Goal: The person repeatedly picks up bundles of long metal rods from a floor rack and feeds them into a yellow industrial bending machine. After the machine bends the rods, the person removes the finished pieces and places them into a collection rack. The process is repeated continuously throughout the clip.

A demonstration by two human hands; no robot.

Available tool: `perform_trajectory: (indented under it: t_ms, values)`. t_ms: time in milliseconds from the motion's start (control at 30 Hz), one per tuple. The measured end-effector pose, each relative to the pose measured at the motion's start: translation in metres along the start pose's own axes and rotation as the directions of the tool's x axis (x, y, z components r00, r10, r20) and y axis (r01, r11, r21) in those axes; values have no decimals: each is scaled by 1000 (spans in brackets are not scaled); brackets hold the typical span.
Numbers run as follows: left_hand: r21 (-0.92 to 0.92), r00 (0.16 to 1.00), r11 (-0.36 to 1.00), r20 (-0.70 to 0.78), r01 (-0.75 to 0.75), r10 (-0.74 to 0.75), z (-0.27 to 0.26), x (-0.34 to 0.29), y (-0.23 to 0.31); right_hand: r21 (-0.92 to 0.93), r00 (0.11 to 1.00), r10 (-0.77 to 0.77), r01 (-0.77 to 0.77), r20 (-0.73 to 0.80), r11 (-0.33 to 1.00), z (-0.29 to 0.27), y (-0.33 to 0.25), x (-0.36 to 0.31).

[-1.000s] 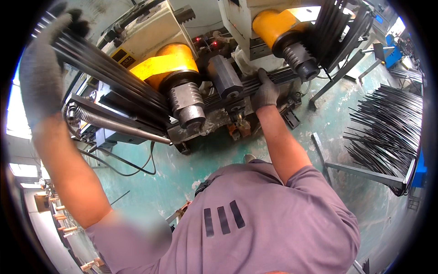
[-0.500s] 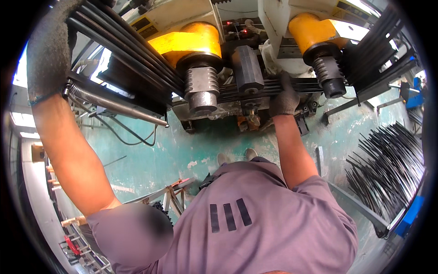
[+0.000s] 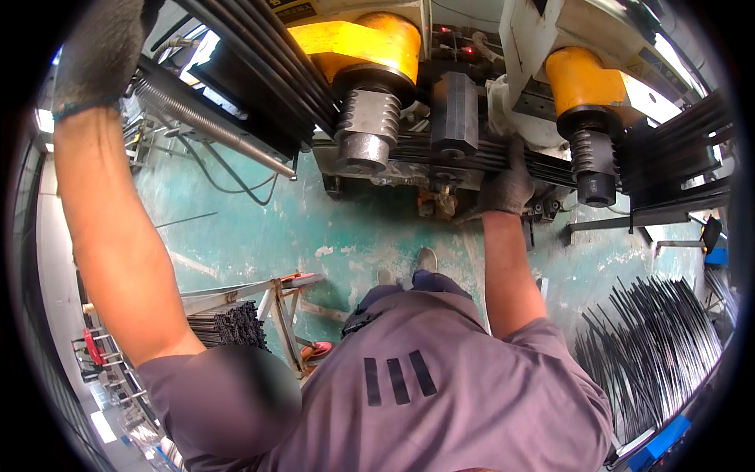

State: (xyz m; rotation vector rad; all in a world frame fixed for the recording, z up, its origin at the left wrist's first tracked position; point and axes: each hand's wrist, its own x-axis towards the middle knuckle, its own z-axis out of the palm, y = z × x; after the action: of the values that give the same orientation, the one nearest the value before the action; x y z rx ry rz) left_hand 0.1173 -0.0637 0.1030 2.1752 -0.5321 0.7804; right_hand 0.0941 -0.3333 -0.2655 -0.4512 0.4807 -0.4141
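Note:
Both of my hands wear dark grey work gloves. My left hand (image 3: 106,59) reaches up at the top left beside the far end of a bundle of black rods (image 3: 271,63); its fingers are mostly out of sight. My right hand (image 3: 508,185) is closed over the black rods (image 3: 543,167) in the middle of the bending machine, thumb out on the near side. The rods run behind a left ridged steel roller (image 3: 368,130) and a right ridged roller (image 3: 594,165), and slant away at both sides. A dark hexagonal block (image 3: 454,116) stands between the rollers.
Yellow arms (image 3: 377,43) carry the rollers. A coiled spring (image 3: 181,110) lies along a bar at left. Many loose black rods (image 3: 649,350) lie at lower right. A metal stand (image 3: 277,315) with stacked rods is at lower left. The green floor (image 3: 314,228) is worn.
The view has shifted, so the machine sits farther right and the rod stand shows more. My right hand stays on the rods, its thumb now stretched out to the left.

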Motion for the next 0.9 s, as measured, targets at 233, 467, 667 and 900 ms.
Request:
perform_trajectory:
  t_ms: [233,467,667,900]
  values:
    - [-35,993,998,107,61,-57,47,-3,36,-20,996,-40,41,75,999,-9,-13,14]
    - [-54,973,981,-127,185,-190,3,-45,58,-185,979,132,-103,152,977,-27,-9,15]
    - [670,878,587,226,-455,423,-105,-164,45,-408,999,28,-35,-22,912,-83,-50,-91]
    - [-384,546,875,-684,294,-484,-144,-414,164,-710,882,182,211,435,672,-89,-11,-151]
